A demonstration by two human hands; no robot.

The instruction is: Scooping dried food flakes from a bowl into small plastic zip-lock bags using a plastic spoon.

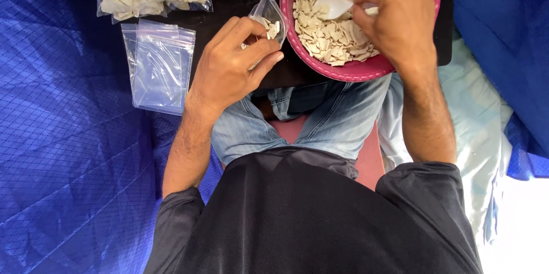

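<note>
The bowl (366,71) at one o'clock is glossy pink plastic, its chips (329,28) matt, pale and rough-edged. The spoon (333,5) is smooth white plastic. The small bag (267,14) and the flat bags (157,65) at ten o'clock are clear, shiny film. The blue sheet (68,165) is woven, crinkled plastic cloth.

Home packing spot: blue quilt (68,165), zip bags (159,65)

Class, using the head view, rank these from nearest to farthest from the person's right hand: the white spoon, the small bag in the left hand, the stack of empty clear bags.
1. White spoon: held in the right hand, over the pink bowl.
2. Small bag: in the left hand, beside the bowl's left rim.
3. Stack of empty clear bags: far left, on the blue cloth.
</note>
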